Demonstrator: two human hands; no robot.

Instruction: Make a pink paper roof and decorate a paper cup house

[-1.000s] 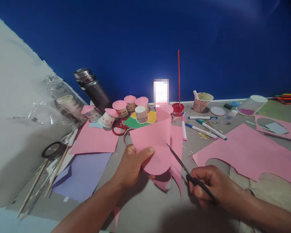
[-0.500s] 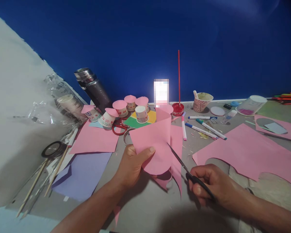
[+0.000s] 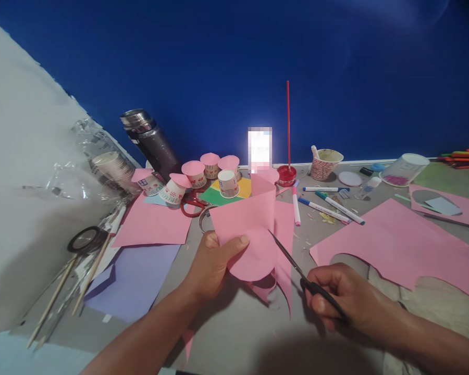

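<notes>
my left hand [image 3: 213,260] pinches curled pink paper [image 3: 244,216], my right hand [image 3: 338,284] grips black-handled metal scissors [image 3: 308,285]; i judge this cutting, next needing steady paper.

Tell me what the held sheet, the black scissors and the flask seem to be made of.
Held sheet: matte paper or thin card, judging by its curl and thin edge.
Black scissors: slim blades with a faint sheen, probably metal; smooth black handle, likely plastic.
Flask: shiny silvery top, likely steel; dark, faintly glossy body, perhaps coated metal.
</notes>
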